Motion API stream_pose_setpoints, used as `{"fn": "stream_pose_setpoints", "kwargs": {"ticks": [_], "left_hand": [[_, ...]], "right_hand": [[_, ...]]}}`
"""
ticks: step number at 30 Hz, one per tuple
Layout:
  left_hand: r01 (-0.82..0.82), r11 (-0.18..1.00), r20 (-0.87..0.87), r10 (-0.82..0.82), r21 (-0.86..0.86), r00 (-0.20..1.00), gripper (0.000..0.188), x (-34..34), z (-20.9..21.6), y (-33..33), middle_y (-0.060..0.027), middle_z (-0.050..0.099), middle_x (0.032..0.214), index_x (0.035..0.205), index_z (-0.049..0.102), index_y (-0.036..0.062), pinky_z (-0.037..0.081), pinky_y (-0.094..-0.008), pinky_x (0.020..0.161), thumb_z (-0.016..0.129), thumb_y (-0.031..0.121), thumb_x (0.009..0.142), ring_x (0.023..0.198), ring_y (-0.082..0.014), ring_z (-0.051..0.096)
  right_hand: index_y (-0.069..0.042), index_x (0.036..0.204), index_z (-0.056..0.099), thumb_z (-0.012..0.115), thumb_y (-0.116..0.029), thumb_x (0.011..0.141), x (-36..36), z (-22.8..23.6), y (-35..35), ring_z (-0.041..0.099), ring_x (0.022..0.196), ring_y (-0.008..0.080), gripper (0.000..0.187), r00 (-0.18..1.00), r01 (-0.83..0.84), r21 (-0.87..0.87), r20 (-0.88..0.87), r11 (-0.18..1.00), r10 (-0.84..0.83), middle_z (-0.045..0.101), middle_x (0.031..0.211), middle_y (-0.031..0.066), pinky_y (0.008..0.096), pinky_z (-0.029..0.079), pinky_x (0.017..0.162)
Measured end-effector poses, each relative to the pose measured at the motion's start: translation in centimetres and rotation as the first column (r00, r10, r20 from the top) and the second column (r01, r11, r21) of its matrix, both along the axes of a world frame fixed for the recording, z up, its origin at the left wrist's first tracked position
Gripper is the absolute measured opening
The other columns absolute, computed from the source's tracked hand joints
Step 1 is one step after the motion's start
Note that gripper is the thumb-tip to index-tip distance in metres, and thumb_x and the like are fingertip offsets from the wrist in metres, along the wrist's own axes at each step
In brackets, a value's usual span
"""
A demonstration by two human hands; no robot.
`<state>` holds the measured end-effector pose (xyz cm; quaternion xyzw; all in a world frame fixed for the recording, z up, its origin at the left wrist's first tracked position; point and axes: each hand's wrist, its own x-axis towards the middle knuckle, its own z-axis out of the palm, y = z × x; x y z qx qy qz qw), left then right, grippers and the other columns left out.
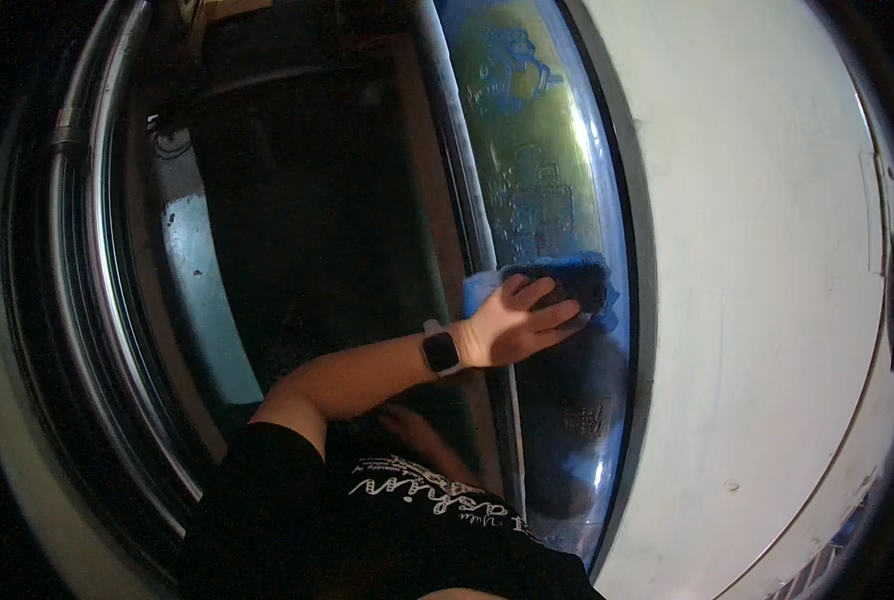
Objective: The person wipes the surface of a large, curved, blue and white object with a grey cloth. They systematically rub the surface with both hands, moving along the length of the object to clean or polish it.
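My left hand (515,328) reaches to the right and presses a blue cloth (579,272) against a long, glossy panel (537,180). Its fingers curl over the cloth, which looks fluffy and is darker under the fingertips. Blue outline drawings and a yellow-green sheen show on the panel above the cloth. A smartwatch (441,351) with a pale band is on my left wrist. In the shadow below that arm, a dim forearm and hand, apparently my right hand (399,422), show faintly; their fingers cannot be made out.
Right of the glossy panel, beyond a dark edging strip (635,210), lies a broad off-white surface (757,250). Shiny metal rails (102,230) run along the left. A pale blue-green board (202,270) stands out in the dark area between.
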<state>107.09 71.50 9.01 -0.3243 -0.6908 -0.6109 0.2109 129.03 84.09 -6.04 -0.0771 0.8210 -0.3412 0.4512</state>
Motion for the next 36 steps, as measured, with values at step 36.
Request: {"fn": "stream_pose_setpoints", "kwargs": {"ticks": [36], "left_hand": [[-0.256,0.965,-0.054,0.259,0.06,0.964,0.03,-11.5,0.9,-8.5,-0.0081,0.053,0.109,0.102,0.058,0.0125,0.042,-0.0442,0.087,0.066,0.013,0.073,0.107,-0.0281,0.048]], "right_hand": [[-0.004,0.118,0.053,0.05,-0.026,0.091,-4.8,0.9,-6.5,0.059,0.096,0.0279,0.034,0.993,0.005,0.117,0.116,0.993,-0.018,0.06,0.108,0.0165,0.0379,0.046,0.084]]}}
